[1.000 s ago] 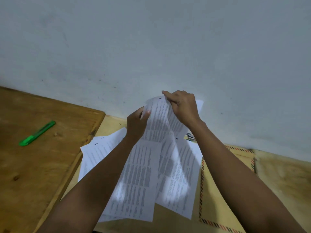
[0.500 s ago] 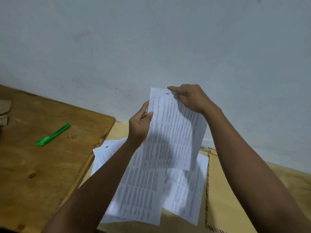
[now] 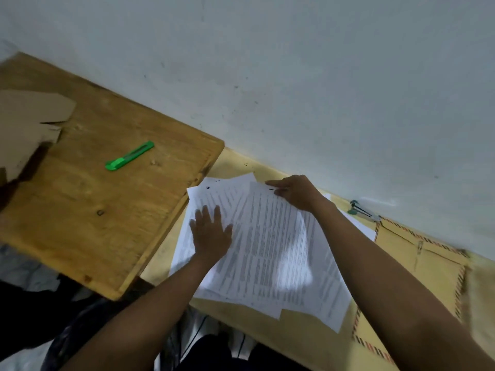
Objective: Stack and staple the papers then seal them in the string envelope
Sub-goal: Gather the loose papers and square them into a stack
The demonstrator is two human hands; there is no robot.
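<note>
Head view: both hands on the loose papers

Under the left hand (image 3: 210, 234), fingers spread flat, lie the fanned papers (image 3: 267, 253) on the pale worktop (image 3: 308, 341). The right hand (image 3: 297, 192) pinches the top sheet's far corner. Right of those fingers lies the string envelope (image 3: 417, 263); beyond it, a stapler (image 3: 360, 208) by the wall. Left of the fingers, a green cutter (image 3: 128, 156) rests on the wooden board (image 3: 80, 210).

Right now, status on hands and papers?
Left hand flat on white printed sheets, right hand pinching top sheet's corner. Sheets fanned, unstapled. Nothing obstructing.
</note>
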